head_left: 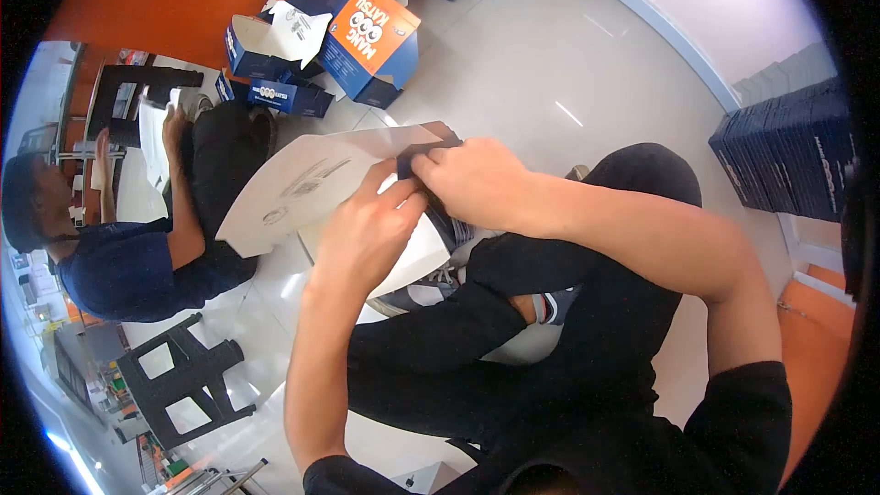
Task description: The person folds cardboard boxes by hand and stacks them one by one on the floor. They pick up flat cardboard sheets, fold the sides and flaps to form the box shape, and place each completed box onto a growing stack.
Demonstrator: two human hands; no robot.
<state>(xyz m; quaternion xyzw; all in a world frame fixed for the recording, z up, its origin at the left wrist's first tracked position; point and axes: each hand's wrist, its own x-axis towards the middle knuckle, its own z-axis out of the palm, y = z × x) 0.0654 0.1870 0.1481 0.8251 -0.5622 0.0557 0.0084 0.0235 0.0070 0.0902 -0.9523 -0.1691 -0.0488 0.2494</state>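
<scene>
A partly folded cardboard food box (316, 174) is held above my lap, its pale flap with faint print spreading to the left. Dark blue shows on the box edge between my fingers. My left hand (371, 220) is closed with bent fingers on the near side of that edge. Beside it, my right hand (481, 185) pinches the same dark edge, knuckles up. The fingertips of both hands are partly hidden. A white inner panel (417, 252) of the box hangs below my hands, over my shoe.
Several folded orange and blue boxes (371, 27) lie in a heap ahead. A stack of flat dark blue boxes (779, 151) stands at the right wall. Another person (115, 261) sits at left, holding a white sheet (154, 142). A black stool (183, 380) lies at lower left.
</scene>
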